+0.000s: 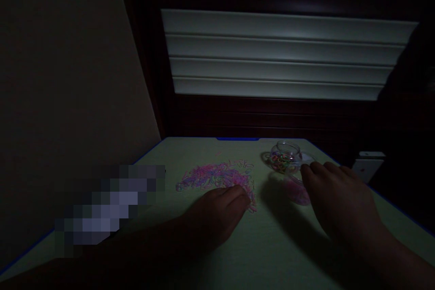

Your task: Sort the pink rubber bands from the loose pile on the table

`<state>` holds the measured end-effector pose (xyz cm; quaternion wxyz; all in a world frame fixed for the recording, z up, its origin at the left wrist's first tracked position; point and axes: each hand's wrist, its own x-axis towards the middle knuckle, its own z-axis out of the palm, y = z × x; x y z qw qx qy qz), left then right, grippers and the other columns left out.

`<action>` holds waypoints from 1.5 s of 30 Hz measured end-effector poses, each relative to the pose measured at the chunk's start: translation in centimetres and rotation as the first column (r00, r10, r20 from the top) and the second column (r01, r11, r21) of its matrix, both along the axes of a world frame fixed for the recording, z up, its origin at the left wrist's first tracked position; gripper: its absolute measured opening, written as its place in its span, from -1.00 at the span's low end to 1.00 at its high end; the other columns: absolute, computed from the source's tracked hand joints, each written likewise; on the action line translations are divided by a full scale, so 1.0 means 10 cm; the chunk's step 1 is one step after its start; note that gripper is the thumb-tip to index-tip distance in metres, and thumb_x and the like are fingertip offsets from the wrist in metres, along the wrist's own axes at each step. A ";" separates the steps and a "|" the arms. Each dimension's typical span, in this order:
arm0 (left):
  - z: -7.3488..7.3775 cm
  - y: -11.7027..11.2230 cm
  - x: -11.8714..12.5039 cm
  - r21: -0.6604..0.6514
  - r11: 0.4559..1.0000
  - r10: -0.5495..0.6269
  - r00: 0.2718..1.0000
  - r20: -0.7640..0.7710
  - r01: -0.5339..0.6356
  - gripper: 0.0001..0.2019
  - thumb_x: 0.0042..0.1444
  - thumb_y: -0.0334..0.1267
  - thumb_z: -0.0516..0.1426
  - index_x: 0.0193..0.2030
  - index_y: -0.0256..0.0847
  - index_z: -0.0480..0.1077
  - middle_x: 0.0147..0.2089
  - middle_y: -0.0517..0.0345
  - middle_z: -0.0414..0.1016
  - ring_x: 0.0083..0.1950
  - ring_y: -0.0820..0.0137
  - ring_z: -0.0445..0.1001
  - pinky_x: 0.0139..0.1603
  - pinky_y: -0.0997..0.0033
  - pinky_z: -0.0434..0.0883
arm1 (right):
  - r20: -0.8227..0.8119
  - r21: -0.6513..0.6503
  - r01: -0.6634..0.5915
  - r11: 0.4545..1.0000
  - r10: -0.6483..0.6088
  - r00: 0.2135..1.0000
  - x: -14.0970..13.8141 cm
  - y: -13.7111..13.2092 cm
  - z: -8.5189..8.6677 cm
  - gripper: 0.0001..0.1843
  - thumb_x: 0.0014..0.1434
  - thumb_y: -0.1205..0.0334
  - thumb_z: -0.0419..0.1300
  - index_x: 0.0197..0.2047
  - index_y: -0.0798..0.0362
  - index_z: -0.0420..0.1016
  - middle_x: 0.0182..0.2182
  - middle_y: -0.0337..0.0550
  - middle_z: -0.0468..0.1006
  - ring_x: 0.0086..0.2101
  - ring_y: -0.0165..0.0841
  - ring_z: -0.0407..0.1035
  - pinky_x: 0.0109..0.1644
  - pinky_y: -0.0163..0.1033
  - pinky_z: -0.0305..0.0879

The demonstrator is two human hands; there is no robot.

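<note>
A loose pile of small pink and purple rubber bands [217,174] is spread in an arc over the pale tabletop. At its right end, my left hand [220,210] rests with the fingers curled and pressed together; anything pinched there is hidden. My right hand [336,199] grips the rim of a clear jar [295,191], which is tilted and has pink bands inside. The hand covers much of this jar. Just behind it stands a second clear round jar [284,158], upright, with an open mouth and multicoloured bands at its bottom.
The table [238,253] has a blue edge. On its left lies a blurred-out, pixelated object [108,210]. Beyond the right edge is a white box-like thing [369,166]. A dark wooden panel with pale slats [278,54] rises behind, and a wall borders the left. Lighting is dim.
</note>
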<state>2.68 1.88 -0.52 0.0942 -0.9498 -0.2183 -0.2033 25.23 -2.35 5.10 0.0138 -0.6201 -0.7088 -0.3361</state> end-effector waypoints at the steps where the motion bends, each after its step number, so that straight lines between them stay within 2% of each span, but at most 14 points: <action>1: -0.01 0.00 0.00 0.004 1.000 -0.003 1.000 0.006 0.003 -0.81 0.14 -0.47 -0.11 -0.13 -0.32 0.22 -0.21 0.04 0.31 -0.25 0.40 0.31 -0.25 0.37 0.36 | -0.001 -0.004 0.004 1.000 -0.004 1.000 0.00 0.00 0.00 -0.76 -0.05 0.54 0.00 -0.36 0.13 0.42 -0.44 -0.04 0.45 -0.41 -0.27 0.30 -0.35 -0.20 0.08; 9: 0.01 -0.02 0.01 -0.001 1.000 0.014 1.000 0.018 -0.014 -0.82 0.17 -0.44 -0.14 -0.17 -0.31 0.24 -0.26 0.06 0.32 -0.28 0.42 0.31 -0.27 0.39 0.35 | -0.009 -0.032 0.030 0.999 -0.031 0.999 0.00 0.02 -0.01 -0.77 -0.06 0.55 0.00 -0.40 0.12 0.42 -0.45 -0.04 0.46 -0.42 -0.27 0.31 -0.34 -0.21 0.09; 27: -0.01 0.00 0.00 0.017 1.000 -0.012 0.999 0.038 0.012 -0.79 0.18 -0.43 -0.16 -0.17 -0.33 0.25 -0.28 0.05 0.33 -0.26 0.40 0.31 -0.26 0.37 0.34 | -0.001 -0.031 0.029 0.999 -0.029 1.000 -0.02 0.02 -0.02 -0.76 -0.04 0.54 0.00 -0.34 0.15 0.42 -0.43 -0.03 0.46 -0.42 -0.29 0.32 -0.35 -0.23 0.11; 33: 0.01 -0.01 0.03 -0.006 1.000 -0.012 1.000 0.014 0.012 -0.80 0.19 -0.41 -0.14 -0.27 -0.32 0.29 -0.36 0.09 0.31 -0.31 0.41 0.27 -0.28 0.38 0.30 | -0.008 -0.020 -0.002 1.000 0.002 1.000 0.00 0.03 -0.03 -0.74 -0.05 0.55 0.00 -0.31 0.17 0.42 -0.41 0.00 0.46 -0.41 -0.26 0.32 -0.36 -0.21 0.12; 45: -0.01 0.00 0.04 -0.052 0.997 0.061 0.998 0.000 -0.060 -0.83 0.17 -0.39 -0.12 -0.31 -0.29 0.28 -0.37 0.11 0.30 -0.33 0.42 0.24 -0.28 0.40 0.25 | -0.010 -0.026 -0.012 1.000 0.012 1.000 0.00 0.02 -0.03 -0.71 -0.03 0.54 -0.01 -0.26 0.19 0.42 -0.39 0.01 0.47 -0.39 -0.25 0.33 -0.34 -0.19 0.15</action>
